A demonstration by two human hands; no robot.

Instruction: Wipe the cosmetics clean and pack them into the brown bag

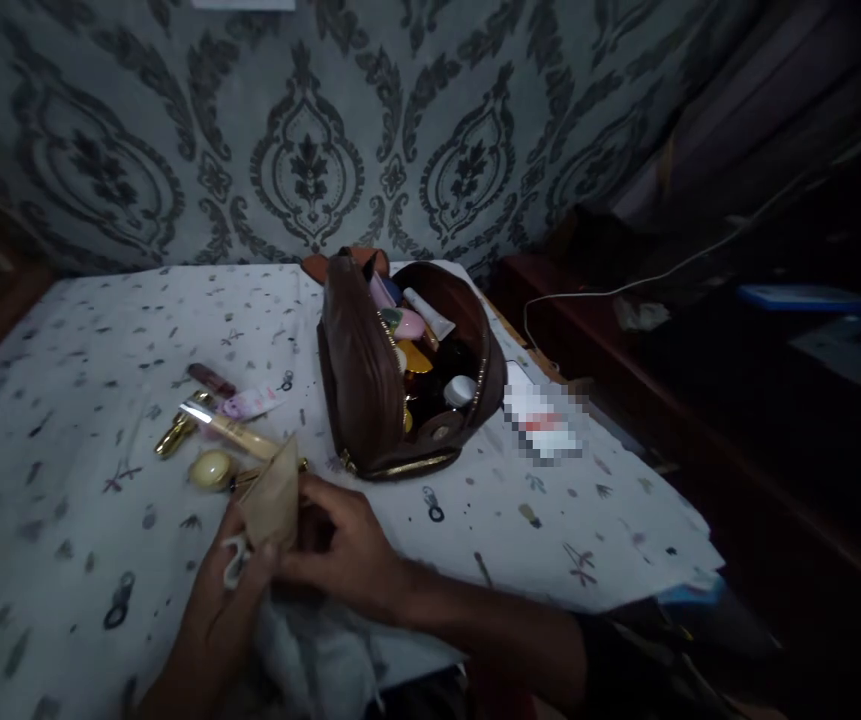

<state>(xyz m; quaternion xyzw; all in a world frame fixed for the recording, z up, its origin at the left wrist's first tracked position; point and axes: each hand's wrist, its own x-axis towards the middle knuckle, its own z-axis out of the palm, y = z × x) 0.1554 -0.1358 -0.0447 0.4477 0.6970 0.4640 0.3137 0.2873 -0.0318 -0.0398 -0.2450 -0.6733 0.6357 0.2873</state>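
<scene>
My left hand (224,595) and my right hand (355,550) are closed on a beige folded piece (272,500), cloth or paper, near the table's front edge. A white loop (235,560) shows by my left thumb. Pale fabric (317,640) hangs below my hands. Just beyond them lie a makeup brush (239,432), a round pale-yellow item (210,468), a gold tube (173,435), a dark tube (211,379) and a white-and-pink tube (254,402). A brown leather bag (359,380) stands unzipped past my right hand, with several tubes and jars inside.
The table has a white patterned cover (100,340). A pixelated white item (542,415) lies right of the bag. A patterned wall (392,120) rises behind the table. On the right, a white cable (625,290) runs over a dark red surface (565,320).
</scene>
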